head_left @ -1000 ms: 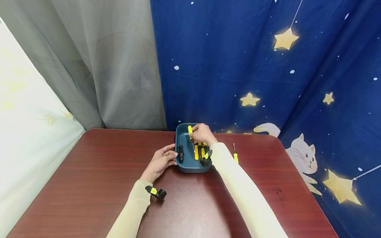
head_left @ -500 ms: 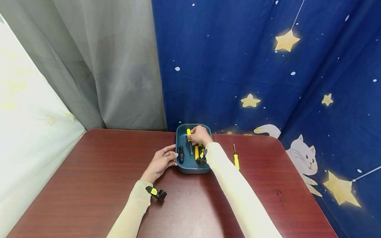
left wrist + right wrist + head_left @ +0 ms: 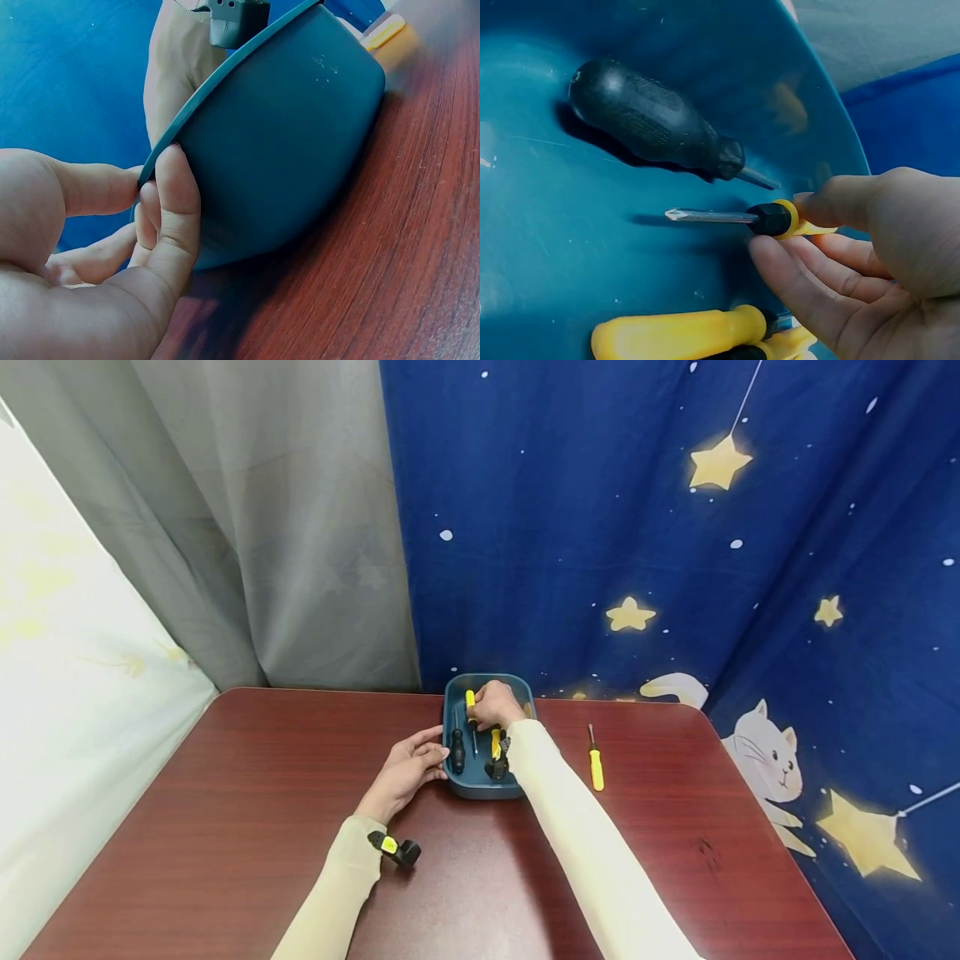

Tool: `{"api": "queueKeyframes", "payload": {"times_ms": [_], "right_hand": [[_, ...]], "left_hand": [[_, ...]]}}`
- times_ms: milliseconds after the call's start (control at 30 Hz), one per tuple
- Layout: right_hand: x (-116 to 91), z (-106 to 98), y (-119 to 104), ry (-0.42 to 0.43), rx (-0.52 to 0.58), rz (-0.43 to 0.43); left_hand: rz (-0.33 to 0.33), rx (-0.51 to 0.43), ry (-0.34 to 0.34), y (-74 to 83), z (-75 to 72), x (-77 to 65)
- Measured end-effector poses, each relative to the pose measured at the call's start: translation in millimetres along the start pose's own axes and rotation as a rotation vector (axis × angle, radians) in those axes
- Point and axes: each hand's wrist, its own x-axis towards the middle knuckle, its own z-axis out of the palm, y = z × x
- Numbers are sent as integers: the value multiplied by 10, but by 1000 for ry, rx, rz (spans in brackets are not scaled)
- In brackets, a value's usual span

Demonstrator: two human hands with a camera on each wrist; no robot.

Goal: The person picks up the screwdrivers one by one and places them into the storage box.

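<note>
In the head view, my right hand (image 3: 495, 704) pinches a small yellow-and-black screwdriver (image 3: 472, 710) inside a blue-green tray (image 3: 487, 791). Its cross-shaped metal tip (image 3: 676, 215) points away from the fingers in the right wrist view, close above the tray floor. Beside it lies a black-handled screwdriver (image 3: 649, 120); on the other side are yellow-handled screwdrivers (image 3: 675, 335), partly hidden by my right hand and wrist in the head view. My left hand (image 3: 405, 768) holds the tray's left rim, thumb on the edge and fingers against the outer wall (image 3: 262, 150).
Another yellow screwdriver (image 3: 596, 768) lies on the reddish-brown table (image 3: 300, 760) to the right of the tray. Behind the table's far edge hang a grey curtain (image 3: 322, 527) and a blue star-patterned curtain (image 3: 540, 527).
My right hand has moved left and slightly nearer, lowering the small screwdriver into the space beside the black one. My left hand keeps its place on the rim.
</note>
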Motion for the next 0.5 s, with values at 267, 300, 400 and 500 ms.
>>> {"api": "queueKeyframes", "payload": {"times_ms": [267,300,400,500], "right_hand": [[36,84,-72,11,-75,-2],[49,97,-77,9,-79,2],[76,131,-85,15,-99,16],[86,162,-95,37,-121,14]], "left_hand": [[-2,-2,11,19,-6,-2],[-2,-2,11,23,-2,-7],[0,-2,10,32,11,-15],[6,-4,6,38,13,-17]]}}
